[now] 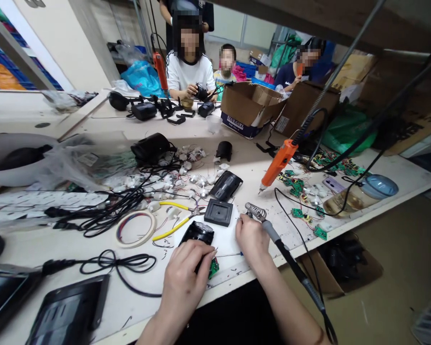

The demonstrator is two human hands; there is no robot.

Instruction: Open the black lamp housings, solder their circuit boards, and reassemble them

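Observation:
My left hand (187,268) is closed in a pinch in front of a black plastic housing (200,232). Below its fingertips a green circuit board (213,268) shows in part; what the fingers grip is too small to make out. My right hand (253,239) has its fingers curled beside the soldering iron's coiled stand (255,211). Whatever those fingers hold is hidden. A soldering iron (273,233) with a grey and black handle leans past this hand. Between my hands lies a thin screwdriver (230,254), its blue end near my right wrist.
Yellow-handled cutters (174,230), a black square part (218,212) and a tape roll (135,229) lie ahead. An orange electric screwdriver (279,163) hangs on the right, near loose circuit boards (297,212). Black cables (118,206) cross the left side. People sit opposite, behind a cardboard box (249,108).

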